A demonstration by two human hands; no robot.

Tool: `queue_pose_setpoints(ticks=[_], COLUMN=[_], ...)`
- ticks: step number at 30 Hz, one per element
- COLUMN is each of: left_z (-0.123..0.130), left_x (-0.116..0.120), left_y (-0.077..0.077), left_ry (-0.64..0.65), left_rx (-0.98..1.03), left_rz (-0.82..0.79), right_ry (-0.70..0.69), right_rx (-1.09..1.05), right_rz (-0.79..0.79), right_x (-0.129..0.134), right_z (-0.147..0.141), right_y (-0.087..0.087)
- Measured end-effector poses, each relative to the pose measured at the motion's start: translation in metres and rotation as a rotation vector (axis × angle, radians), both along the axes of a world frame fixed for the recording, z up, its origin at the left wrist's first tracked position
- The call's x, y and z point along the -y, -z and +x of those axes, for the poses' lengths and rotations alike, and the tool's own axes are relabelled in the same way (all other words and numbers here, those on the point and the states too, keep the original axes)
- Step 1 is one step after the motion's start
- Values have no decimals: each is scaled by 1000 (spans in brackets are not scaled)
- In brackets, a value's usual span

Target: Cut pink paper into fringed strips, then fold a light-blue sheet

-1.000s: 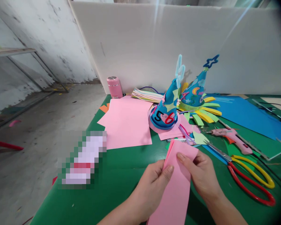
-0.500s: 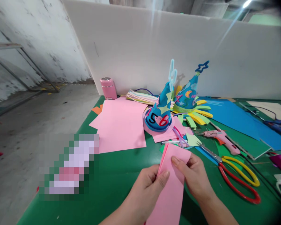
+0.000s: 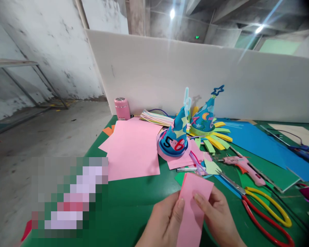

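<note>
Between my two hands is a folded strip of pink paper (image 3: 192, 212), its layers showing at the upper left edge. My left hand (image 3: 167, 216) grips its left side, thumb on the front face. My right hand (image 3: 216, 212) pinches the right edge, thumb pressed on the front and fingers behind. The strip's lower end runs out of view. Just beyond it stands a blue paper cone hat (image 3: 176, 137) with a 5 and a 6 on it. Scissors (image 3: 249, 202) with red and yellow handles lie right of my right hand.
Large pink sheets (image 3: 136, 147) lie at left on the green table (image 3: 126, 202), before a pink bottle (image 3: 122, 109). A second cone hat (image 3: 203, 118) with a star stands behind. A pink glue gun (image 3: 244, 166) and blue sheets (image 3: 262, 147) lie at right. A white panel (image 3: 154, 75) stands behind.
The view has tilted up, so the table things sit lower in the picture. Both hands keep hold of the folded pink paper, which has shifted slightly downward in view.
</note>
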State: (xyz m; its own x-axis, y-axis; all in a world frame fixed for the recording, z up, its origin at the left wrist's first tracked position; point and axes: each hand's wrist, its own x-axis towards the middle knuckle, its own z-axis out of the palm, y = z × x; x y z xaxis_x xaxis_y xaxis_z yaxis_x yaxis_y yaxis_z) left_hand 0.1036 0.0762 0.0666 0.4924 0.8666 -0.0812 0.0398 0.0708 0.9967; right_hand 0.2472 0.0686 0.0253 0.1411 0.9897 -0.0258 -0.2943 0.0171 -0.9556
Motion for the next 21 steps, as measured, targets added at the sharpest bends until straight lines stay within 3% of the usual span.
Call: queue_pose_setpoints(ticks=[4,8,14,21], left_z=[3,5,4,4], left_x=[1,2,2,4], left_y=[2,1,-6,-3], left_ry=[-20,-51,-47,-25], left_rx=[-31,-77,3,49], left_rz=[124,139,-8,-164], right_ry=[-39,-53,-49,18], right_rx=[-48,-65,-52,-22], right_rz=[-12,-77,-149,-187], right_x=[-2,-2,-1,1], right_z=[-2,-6,-12,-16], right_y=[-7,-14,-19,-26])
